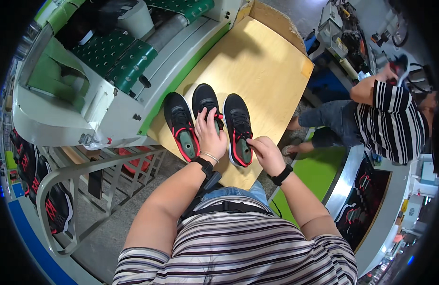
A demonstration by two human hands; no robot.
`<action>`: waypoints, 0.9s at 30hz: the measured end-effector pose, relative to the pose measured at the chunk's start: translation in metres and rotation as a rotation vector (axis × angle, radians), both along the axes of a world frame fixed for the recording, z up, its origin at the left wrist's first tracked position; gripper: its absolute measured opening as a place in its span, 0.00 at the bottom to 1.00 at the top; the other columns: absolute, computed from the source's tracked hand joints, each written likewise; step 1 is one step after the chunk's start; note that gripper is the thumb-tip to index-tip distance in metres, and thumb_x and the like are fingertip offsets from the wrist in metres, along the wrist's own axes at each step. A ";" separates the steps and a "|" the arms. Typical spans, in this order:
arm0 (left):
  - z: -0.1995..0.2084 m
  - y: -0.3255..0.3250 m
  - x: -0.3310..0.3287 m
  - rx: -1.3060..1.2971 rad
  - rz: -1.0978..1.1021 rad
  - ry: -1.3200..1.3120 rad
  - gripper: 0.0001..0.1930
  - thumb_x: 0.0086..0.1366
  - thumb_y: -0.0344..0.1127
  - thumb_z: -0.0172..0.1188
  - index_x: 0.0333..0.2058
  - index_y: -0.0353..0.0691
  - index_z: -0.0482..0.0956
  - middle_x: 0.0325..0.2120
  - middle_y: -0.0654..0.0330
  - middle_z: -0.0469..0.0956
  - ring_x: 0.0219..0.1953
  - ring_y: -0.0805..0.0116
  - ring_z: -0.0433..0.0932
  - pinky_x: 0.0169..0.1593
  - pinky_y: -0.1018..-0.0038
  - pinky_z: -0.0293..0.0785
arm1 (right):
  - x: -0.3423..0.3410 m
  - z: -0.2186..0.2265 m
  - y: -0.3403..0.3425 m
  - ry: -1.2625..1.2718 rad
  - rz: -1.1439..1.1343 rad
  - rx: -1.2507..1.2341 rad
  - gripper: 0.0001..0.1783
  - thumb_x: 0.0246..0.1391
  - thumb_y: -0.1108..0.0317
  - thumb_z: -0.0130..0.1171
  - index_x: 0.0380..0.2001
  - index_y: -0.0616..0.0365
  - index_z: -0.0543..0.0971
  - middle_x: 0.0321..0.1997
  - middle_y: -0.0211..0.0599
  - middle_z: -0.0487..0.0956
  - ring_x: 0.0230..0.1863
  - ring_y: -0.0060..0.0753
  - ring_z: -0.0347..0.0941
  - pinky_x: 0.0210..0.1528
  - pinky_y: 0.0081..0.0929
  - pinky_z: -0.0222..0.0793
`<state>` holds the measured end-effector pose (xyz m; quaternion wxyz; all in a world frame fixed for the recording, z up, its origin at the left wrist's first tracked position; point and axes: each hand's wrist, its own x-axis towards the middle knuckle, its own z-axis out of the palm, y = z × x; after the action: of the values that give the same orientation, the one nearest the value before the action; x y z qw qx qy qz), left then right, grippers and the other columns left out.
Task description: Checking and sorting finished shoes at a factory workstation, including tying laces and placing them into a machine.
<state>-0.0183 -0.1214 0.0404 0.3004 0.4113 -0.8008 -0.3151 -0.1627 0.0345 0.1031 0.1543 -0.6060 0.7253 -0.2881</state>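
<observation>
Three black sneakers with white soles and red collar trim stand in a row, toes pointing away from me. Grey-green forms with a hole in them fill the left sneaker [178, 111] and the right sneaker [238, 114]; part of one also shows in the middle sneaker [204, 94]. My left hand [211, 137] lies over the middle sneaker's opening, fingers stretched out toward its laces, touching it and hiding much of its heel. Thumb and fingertips of my right hand [267, 151] are pinched together at the right sneaker's collar, near its heel.
The sneakers stand on a wooden board [271, 61] with a cardboard edge at the far end. To its left is a machine with a perforated green belt [117, 61]. A metal rack [62, 175] holds more shoes at left. A co-worker [385, 118] in stripes is at right.
</observation>
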 end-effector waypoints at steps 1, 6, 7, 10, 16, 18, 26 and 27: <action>0.000 0.000 0.000 -0.001 -0.002 0.001 0.38 0.53 0.25 0.56 0.66 0.42 0.62 0.65 0.41 0.58 0.68 0.38 0.56 0.70 0.49 0.51 | 0.002 -0.005 -0.003 0.011 -0.017 -0.039 0.17 0.52 0.78 0.63 0.46 0.60 0.81 0.38 0.43 0.77 0.44 0.49 0.74 0.47 0.40 0.73; -0.003 -0.001 0.001 0.023 -0.021 -0.001 0.39 0.54 0.27 0.57 0.67 0.44 0.60 0.67 0.42 0.56 0.70 0.37 0.53 0.71 0.45 0.46 | 0.011 -0.003 -0.038 0.072 -0.100 -0.044 0.15 0.52 0.77 0.63 0.45 0.62 0.82 0.40 0.44 0.77 0.45 0.50 0.73 0.49 0.39 0.72; -0.003 -0.001 0.001 0.022 -0.019 -0.004 0.39 0.54 0.27 0.57 0.67 0.44 0.60 0.67 0.42 0.56 0.70 0.37 0.53 0.71 0.45 0.46 | 0.013 -0.002 -0.041 0.095 -0.116 -0.023 0.15 0.52 0.76 0.63 0.44 0.62 0.82 0.40 0.44 0.77 0.45 0.50 0.73 0.50 0.39 0.72; -0.004 -0.003 0.003 0.031 -0.021 0.005 0.39 0.53 0.27 0.56 0.67 0.44 0.60 0.66 0.42 0.57 0.70 0.36 0.52 0.71 0.45 0.46 | 0.021 0.005 -0.040 0.111 -0.099 -0.006 0.14 0.52 0.76 0.62 0.44 0.64 0.82 0.40 0.45 0.76 0.45 0.49 0.73 0.50 0.39 0.72; -0.004 -0.001 0.001 0.014 -0.004 0.004 0.39 0.53 0.26 0.56 0.67 0.44 0.61 0.66 0.42 0.57 0.70 0.37 0.53 0.71 0.47 0.47 | 0.008 0.008 -0.038 0.152 -0.094 0.149 0.07 0.54 0.77 0.55 0.37 0.60 0.76 0.38 0.44 0.75 0.43 0.51 0.74 0.43 0.44 0.73; -0.002 0.001 0.001 -0.003 0.005 -0.017 0.38 0.53 0.25 0.57 0.66 0.43 0.62 0.65 0.41 0.58 0.68 0.39 0.56 0.70 0.49 0.50 | 0.005 0.007 -0.052 0.221 -0.078 0.102 0.07 0.53 0.76 0.55 0.36 0.58 0.75 0.38 0.44 0.74 0.41 0.51 0.75 0.41 0.44 0.73; -0.004 -0.002 -0.001 0.026 -0.017 0.002 0.40 0.52 0.26 0.56 0.67 0.45 0.61 0.67 0.42 0.57 0.70 0.37 0.53 0.71 0.46 0.47 | -0.038 -0.008 -0.083 0.072 -0.006 0.318 0.17 0.49 0.76 0.59 0.44 0.55 0.73 0.41 0.48 0.75 0.41 0.50 0.76 0.42 0.39 0.76; -0.003 -0.002 -0.002 0.032 -0.021 0.004 0.40 0.52 0.26 0.56 0.67 0.45 0.61 0.67 0.42 0.56 0.70 0.37 0.53 0.71 0.47 0.47 | -0.047 -0.017 -0.078 0.003 0.013 0.298 0.18 0.48 0.76 0.59 0.44 0.56 0.73 0.42 0.49 0.75 0.40 0.50 0.76 0.41 0.38 0.76</action>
<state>-0.0205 -0.1234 0.0370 0.2921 0.4070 -0.7994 -0.3316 -0.2100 -0.0437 0.0864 0.2432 -0.5814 0.7564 -0.1752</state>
